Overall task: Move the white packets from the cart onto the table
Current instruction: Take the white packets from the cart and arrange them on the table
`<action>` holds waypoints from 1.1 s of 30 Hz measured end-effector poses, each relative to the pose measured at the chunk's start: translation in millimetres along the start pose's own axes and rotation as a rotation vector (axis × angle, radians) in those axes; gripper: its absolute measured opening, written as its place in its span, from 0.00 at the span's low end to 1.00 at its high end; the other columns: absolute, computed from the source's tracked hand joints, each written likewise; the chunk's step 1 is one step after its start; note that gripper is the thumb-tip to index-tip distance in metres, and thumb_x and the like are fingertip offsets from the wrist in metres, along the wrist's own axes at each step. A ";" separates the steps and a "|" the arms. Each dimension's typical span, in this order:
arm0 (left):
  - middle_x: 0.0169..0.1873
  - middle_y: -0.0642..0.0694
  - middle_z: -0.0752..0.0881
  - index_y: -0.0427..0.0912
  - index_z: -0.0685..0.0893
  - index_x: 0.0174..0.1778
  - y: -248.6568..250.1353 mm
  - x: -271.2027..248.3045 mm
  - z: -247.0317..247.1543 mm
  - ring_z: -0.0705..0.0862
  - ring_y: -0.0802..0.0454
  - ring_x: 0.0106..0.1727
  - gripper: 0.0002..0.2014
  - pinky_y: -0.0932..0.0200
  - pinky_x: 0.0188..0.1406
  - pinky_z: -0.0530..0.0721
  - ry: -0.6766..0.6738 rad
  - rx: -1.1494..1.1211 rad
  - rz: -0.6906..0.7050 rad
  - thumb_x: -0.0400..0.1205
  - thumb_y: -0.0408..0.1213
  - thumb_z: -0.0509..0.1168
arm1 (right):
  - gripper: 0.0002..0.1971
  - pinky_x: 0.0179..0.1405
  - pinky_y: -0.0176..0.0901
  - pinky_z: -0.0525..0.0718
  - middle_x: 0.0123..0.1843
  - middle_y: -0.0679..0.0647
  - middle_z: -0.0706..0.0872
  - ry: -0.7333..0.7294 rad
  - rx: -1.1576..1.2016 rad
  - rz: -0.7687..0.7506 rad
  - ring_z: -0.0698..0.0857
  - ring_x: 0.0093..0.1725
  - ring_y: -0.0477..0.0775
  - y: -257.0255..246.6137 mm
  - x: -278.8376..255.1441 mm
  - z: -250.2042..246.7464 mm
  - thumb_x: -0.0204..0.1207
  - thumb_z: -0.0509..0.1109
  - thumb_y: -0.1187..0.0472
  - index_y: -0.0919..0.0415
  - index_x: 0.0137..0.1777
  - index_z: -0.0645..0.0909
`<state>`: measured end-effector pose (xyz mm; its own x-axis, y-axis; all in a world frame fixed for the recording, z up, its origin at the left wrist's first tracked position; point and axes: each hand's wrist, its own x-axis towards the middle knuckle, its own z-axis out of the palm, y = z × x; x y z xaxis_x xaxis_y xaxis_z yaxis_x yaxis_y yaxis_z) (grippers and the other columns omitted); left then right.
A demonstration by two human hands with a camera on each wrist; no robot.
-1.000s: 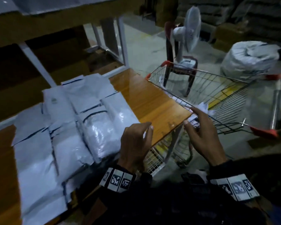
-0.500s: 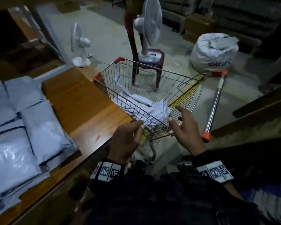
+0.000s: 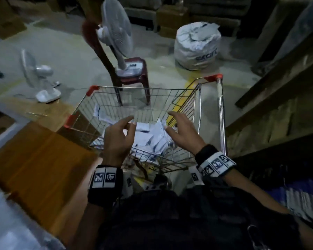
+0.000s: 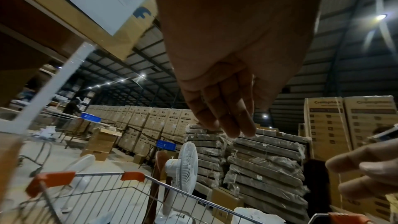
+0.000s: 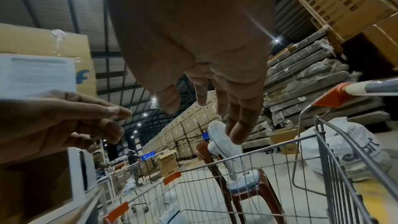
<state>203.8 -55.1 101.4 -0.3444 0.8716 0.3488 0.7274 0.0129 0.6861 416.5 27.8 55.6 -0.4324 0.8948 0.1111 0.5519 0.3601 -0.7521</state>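
In a dim warehouse, the left hand (image 3: 118, 139) and right hand (image 3: 183, 131) are hovering, fingers relaxed and empty, over loose white paper packets (image 3: 152, 139) lying in the wire shopping cart (image 3: 141, 89). Risk: fingers snagging the wire, packets slipping.

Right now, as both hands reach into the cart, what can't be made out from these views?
- Count of white packets in the cart: head view, left hand and right hand cover part of the pile.
- Packets on the table: head view, blurred and cut off by the lower-left edge.
- Cart floor: wrist views, below the frame.
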 end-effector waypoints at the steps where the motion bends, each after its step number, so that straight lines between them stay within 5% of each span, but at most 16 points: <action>1: 0.41 0.51 0.89 0.43 0.89 0.62 -4.4 15.0 3.1 0.86 0.56 0.43 0.13 0.60 0.44 0.80 -0.023 -0.016 0.009 0.85 0.40 0.67 | 0.27 0.74 0.51 0.74 0.77 0.58 0.71 0.002 0.006 0.029 0.71 0.76 0.55 2.9 11.4 2.8 0.86 0.65 0.51 0.59 0.82 0.66; 6: 0.44 0.46 0.92 0.42 0.89 0.62 -35.4 83.3 36.5 0.89 0.50 0.47 0.15 0.56 0.48 0.84 -0.128 0.007 0.079 0.84 0.43 0.65 | 0.28 0.72 0.55 0.75 0.77 0.61 0.70 -0.087 -0.034 0.192 0.73 0.74 0.61 24.7 74.2 24.9 0.85 0.65 0.52 0.60 0.82 0.65; 9: 0.43 0.47 0.92 0.45 0.88 0.62 -50.0 112.8 59.6 0.89 0.48 0.47 0.17 0.50 0.47 0.87 -0.180 0.034 0.078 0.83 0.46 0.63 | 0.30 0.77 0.54 0.69 0.82 0.63 0.68 -0.184 -0.121 0.299 0.66 0.81 0.65 49.3 105.5 39.8 0.85 0.65 0.51 0.61 0.83 0.64; 16: 0.53 0.41 0.91 0.45 0.88 0.62 -99.3 159.5 129.8 0.87 0.40 0.58 0.16 0.45 0.54 0.86 -0.441 0.186 -0.076 0.83 0.44 0.63 | 0.29 0.68 0.49 0.75 0.78 0.64 0.75 -0.412 -0.206 0.486 0.75 0.75 0.63 112.3 165.0 76.0 0.84 0.66 0.52 0.66 0.81 0.68; 22: 0.60 0.39 0.88 0.43 0.86 0.66 -147.8 179.5 188.6 0.84 0.39 0.63 0.17 0.48 0.60 0.83 -0.684 0.350 -0.214 0.84 0.43 0.64 | 0.27 0.70 0.49 0.76 0.78 0.65 0.75 -0.574 -0.136 0.628 0.77 0.73 0.65 159.5 180.4 127.1 0.84 0.66 0.53 0.65 0.79 0.71; 29: 0.67 0.38 0.84 0.39 0.83 0.70 -209.1 168.3 225.9 0.80 0.41 0.69 0.19 0.52 0.68 0.76 -0.735 0.323 -0.458 0.85 0.43 0.66 | 0.27 0.72 0.50 0.76 0.78 0.63 0.75 -0.692 -0.077 0.738 0.76 0.75 0.65 199.4 159.6 176.5 0.83 0.67 0.53 0.63 0.79 0.70; 33: 0.63 0.35 0.86 0.34 0.86 0.64 -236.7 148.6 233.5 0.82 0.38 0.67 0.20 0.55 0.65 0.75 -0.683 0.291 -0.593 0.83 0.44 0.66 | 0.24 0.65 0.50 0.79 0.71 0.68 0.80 -0.618 -0.103 0.762 0.79 0.70 0.67 207.8 159.9 189.5 0.82 0.67 0.55 0.67 0.73 0.73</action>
<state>119.0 185.7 -158.2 -0.3499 0.7810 -0.5173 0.6965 0.5862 0.4138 326.9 195.7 -206.1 -0.2157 0.6124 -0.7606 0.8841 -0.2082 -0.4184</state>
